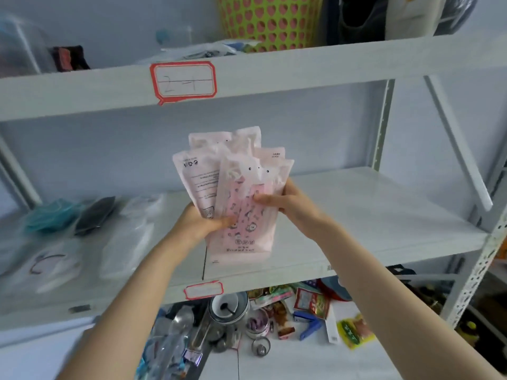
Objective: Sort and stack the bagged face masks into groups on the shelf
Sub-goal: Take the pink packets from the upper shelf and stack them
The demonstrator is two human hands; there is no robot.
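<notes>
I hold a fanned bundle of pink bagged face masks (241,193) upright above the middle shelf (370,215). My left hand (201,222) grips the bundle from the left at its lower half. My right hand (285,202) grips it from the right, thumb pressed on the front bag. On the left of the same shelf lie a teal bagged mask (49,215), a black bagged mask (94,213) and clear bags of white masks (129,239).
The upper shelf edge carries a red-framed label (183,81); a green perforated basket (270,20) stands above it. The bottom shelf holds clutter: snack packets (310,303), a bowl (229,305), plastic bottles (175,333). A metal upright (480,272) stands at right.
</notes>
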